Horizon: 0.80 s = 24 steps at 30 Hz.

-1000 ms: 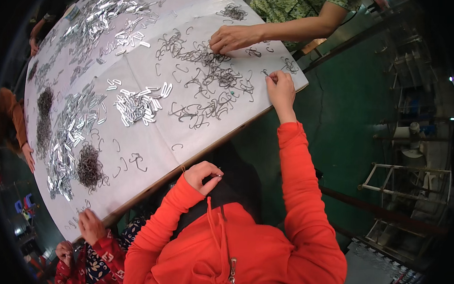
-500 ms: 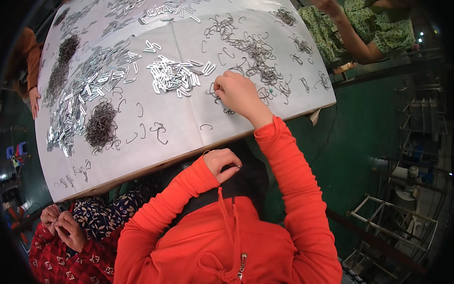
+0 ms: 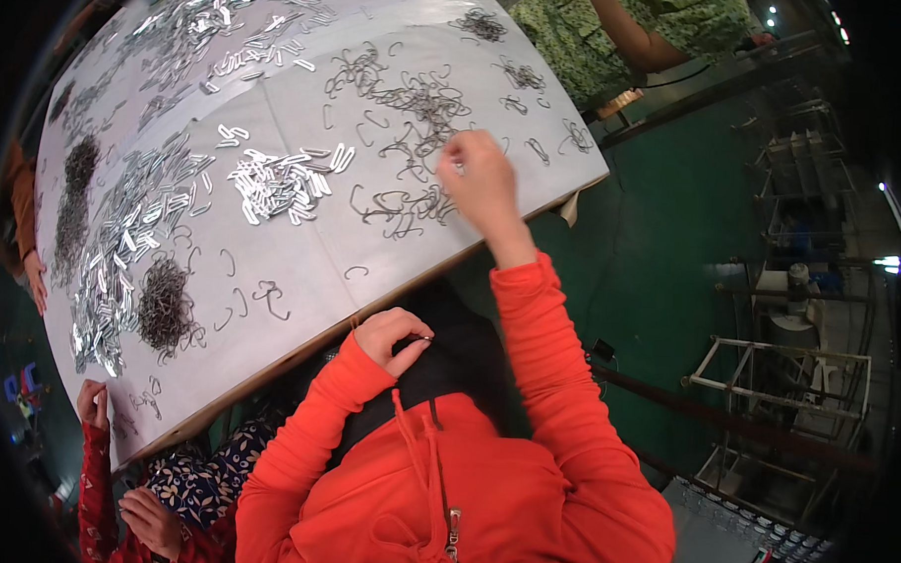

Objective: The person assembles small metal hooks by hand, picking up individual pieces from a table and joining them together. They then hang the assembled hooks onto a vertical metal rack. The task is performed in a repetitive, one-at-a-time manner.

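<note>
My right hand (image 3: 482,186) is over the table's right part, at the edge of a loose scatter of grey bent-wire hooks (image 3: 422,102). Its thumb and fingertips are pinched together; what they hold, if anything, is too small to make out. A smaller group of the same hooks (image 3: 405,212) lies just to its left. In front of the table edge, over my lap, my left hand (image 3: 394,337) is closed, with a tiny dark bit at its fingertips. Shiny flat metal oblong links (image 3: 275,184) lie in a pile left of the hooks.
More links (image 3: 135,226) and a dense hook heap (image 3: 165,306) cover the left side of the white-topped table (image 3: 321,287). A co-worker's hand (image 3: 92,404) is at the lower-left edge, another's hand (image 3: 36,282) at the far left. A metal frame (image 3: 779,382) stands right on the green floor.
My right hand has moved right across the hooks, uncovering the near group. My left hand stays closed over my lap. The lower-left co-worker's hands have parted, one reaching the table. The view has shifted.
</note>
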Tool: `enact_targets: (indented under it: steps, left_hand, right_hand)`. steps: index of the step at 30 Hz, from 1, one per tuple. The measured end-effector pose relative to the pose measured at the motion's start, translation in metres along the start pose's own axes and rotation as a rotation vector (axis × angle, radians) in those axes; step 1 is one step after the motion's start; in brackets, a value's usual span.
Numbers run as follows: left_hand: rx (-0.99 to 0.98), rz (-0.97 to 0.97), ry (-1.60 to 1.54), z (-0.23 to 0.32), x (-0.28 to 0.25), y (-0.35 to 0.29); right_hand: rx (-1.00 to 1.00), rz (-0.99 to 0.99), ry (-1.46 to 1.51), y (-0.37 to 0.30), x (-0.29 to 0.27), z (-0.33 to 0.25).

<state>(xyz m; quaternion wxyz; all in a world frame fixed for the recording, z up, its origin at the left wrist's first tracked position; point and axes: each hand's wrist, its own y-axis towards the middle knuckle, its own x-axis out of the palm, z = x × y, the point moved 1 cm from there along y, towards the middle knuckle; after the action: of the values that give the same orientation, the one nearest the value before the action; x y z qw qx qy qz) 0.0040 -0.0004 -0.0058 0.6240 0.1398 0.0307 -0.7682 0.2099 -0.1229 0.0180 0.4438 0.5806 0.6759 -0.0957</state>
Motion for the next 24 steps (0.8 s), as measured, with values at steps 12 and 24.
enact_targets:
  steps: [12, 24]
  left_hand:
    - [-0.057, -0.086, 0.025, 0.001, 0.005, 0.007]
    - [0.007, -0.055, 0.012, -0.01, 0.004, 0.0]
  right_hand:
    - [0.261, 0.08, -0.395, 0.01, -0.038, 0.101]
    - [-0.138, -0.286, -0.221, -0.031, 0.075, -0.066]
